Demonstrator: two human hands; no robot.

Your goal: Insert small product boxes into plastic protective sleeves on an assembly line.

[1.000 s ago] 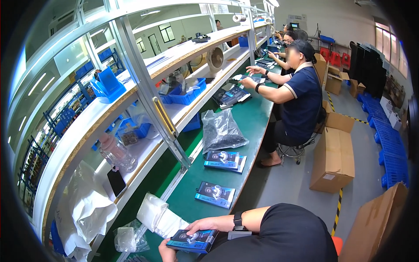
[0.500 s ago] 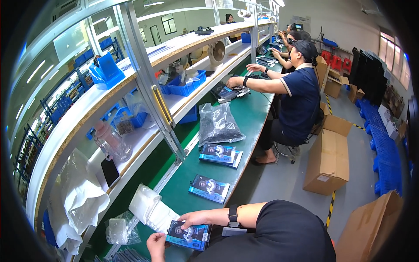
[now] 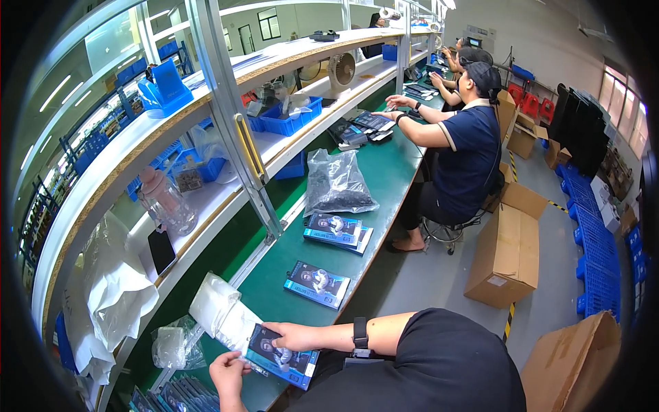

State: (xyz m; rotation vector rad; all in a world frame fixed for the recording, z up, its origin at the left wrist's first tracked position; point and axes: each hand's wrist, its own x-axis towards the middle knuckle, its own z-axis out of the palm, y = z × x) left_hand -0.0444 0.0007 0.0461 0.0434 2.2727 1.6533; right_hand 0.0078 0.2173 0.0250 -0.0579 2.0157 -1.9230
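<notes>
With right hand (image 3: 292, 336), gripping a blue-black retail box (image 3: 283, 362), slanted lengthwise from far left to near right; with left hand (image 3: 228, 375) curled beside its left end, cannot tell whether pinching anything; just beyond, white plastic film (image 3: 223, 312).

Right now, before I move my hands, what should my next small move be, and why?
I'd probably bring the left hand onto the left edge of the blue-and-black box to steady it. The right hand grips the box from above, while the left is curled close beside that edge; whether it pinches thin film there, I can't tell.
</notes>
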